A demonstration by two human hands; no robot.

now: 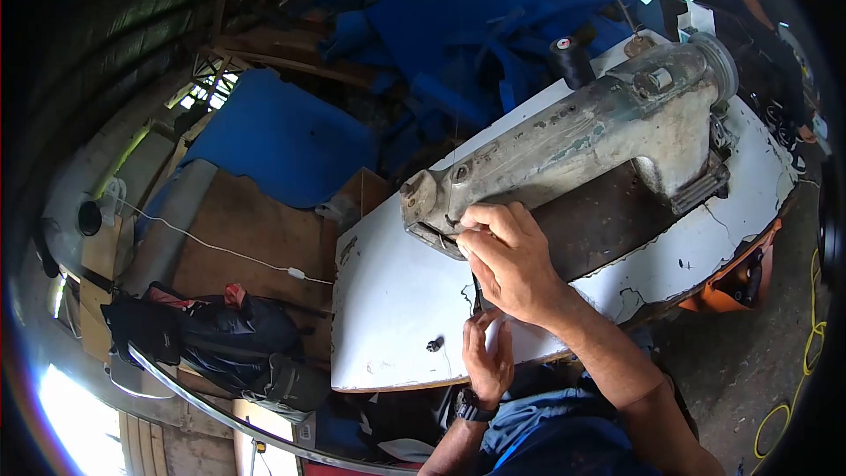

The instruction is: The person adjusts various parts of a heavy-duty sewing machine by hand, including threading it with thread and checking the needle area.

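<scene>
An old sewing machine (564, 145) with worn, flaking paint is set in a white tabletop (379, 300). My right hand (515, 264) is at the front of the machine's head, beside the needle end. Its fingers are pinched together, and whatever they hold is too small or hidden to make out. Closer to me, my left hand (487, 360) is at the table's near edge, wearing a dark watch (473, 405). Its fingertips are closed near a thin dark strip that runs up toward the machine. A small black object (434, 345) lies to the left of this hand.
A black thread cone (571, 63) stands behind the machine. Blue fabric (282, 137) covers part of a board at left, and more lies behind. Dark bags (238, 335) sit left of the table. A yellow cord (811, 344) trails across the floor at right.
</scene>
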